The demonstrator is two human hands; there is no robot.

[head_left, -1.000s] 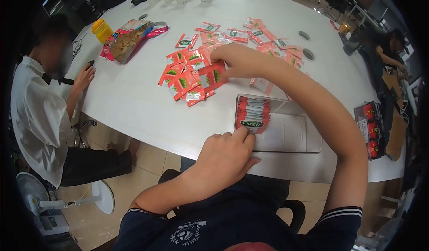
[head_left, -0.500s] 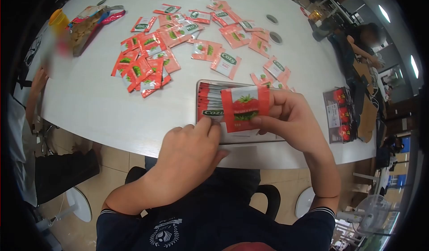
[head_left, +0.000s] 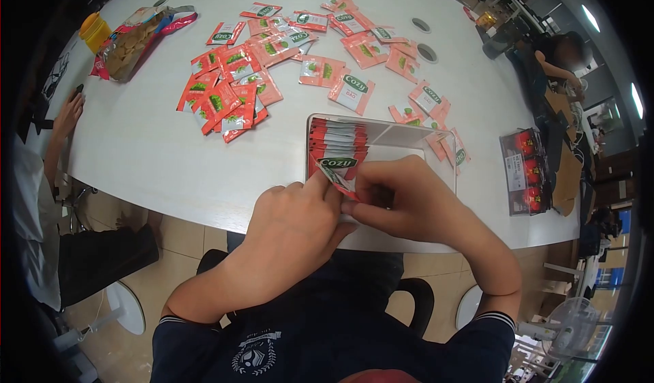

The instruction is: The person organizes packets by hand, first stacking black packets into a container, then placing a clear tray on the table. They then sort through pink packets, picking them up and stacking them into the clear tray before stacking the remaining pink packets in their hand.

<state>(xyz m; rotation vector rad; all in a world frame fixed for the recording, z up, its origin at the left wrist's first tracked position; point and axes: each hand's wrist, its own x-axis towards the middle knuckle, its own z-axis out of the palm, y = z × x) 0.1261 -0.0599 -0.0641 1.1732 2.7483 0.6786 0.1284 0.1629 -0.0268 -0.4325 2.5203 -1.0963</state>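
A tin box (head_left: 452, 178) lies near the table's front edge, with a row of red and white sachets (head_left: 338, 135) standing in its left part. My right hand (head_left: 402, 195) is closed on a red sachet (head_left: 349, 190) at the front of that row, its fingers partly hiding it. My left hand (head_left: 294, 230) reaches to the same row from the front left, its fingertips against the front sachets and partly hidden; what they grip, if anything, does not show. Behind the box lie loose sachets, a redder pile (head_left: 221, 100) at left and paler ones (head_left: 351, 93) at right.
An open snack bag (head_left: 139, 42) and a yellow cup (head_left: 94, 30) stand at the far left. At the left edge rests another person's hand (head_left: 68, 114). A clear pack of red items (head_left: 524, 172) is at the right edge. Another person (head_left: 562, 56) sits at the back right.
My right hand has moved left and down with its sachet, from above the box to the front of the row. The view has shifted slightly. My left hand stays by the row.
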